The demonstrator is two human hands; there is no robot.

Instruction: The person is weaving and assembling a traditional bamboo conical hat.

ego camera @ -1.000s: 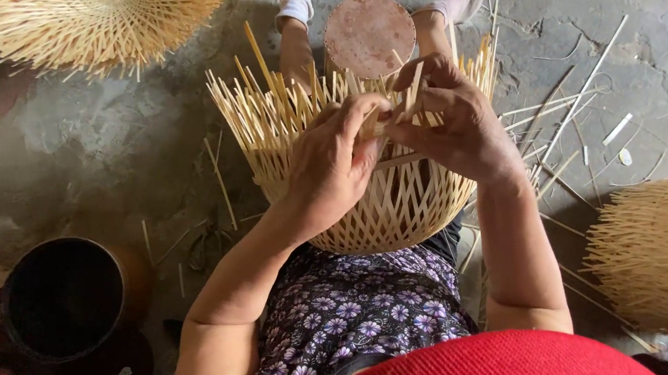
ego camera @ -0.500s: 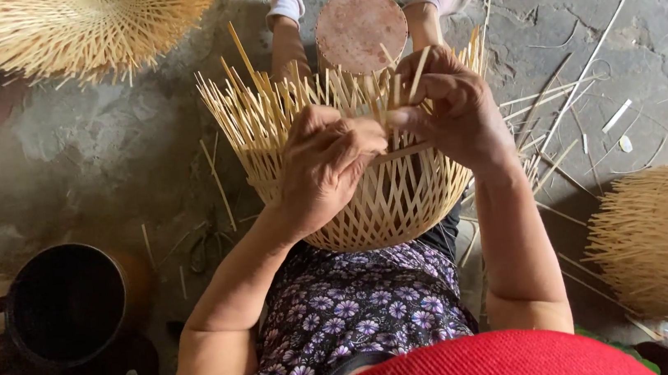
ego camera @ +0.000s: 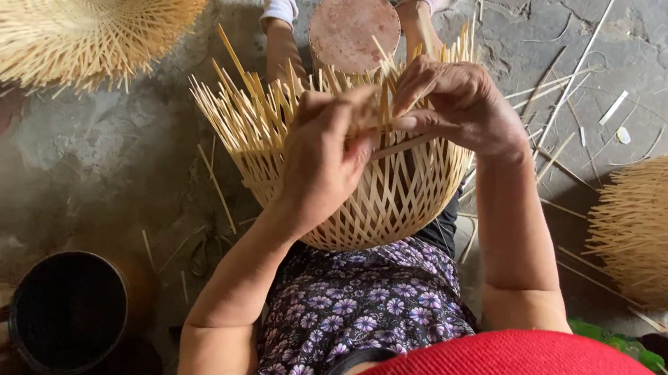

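The half-woven bamboo basket (ego camera: 368, 200) is resting on the person's lap, loose strip ends sticking up along its rim. The left hand (ego camera: 326, 155) is pinching a bamboo strip (ego camera: 404, 145) at the rim, fingers curled tight. The right hand (ego camera: 458, 104) is gripping upright strips just beside it. A round wooden block (ego camera: 353, 30) is lying beyond the basket.

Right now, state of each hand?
Left hand: closed, pinching a bamboo strip at the basket rim.
Right hand: closed on the same strip.
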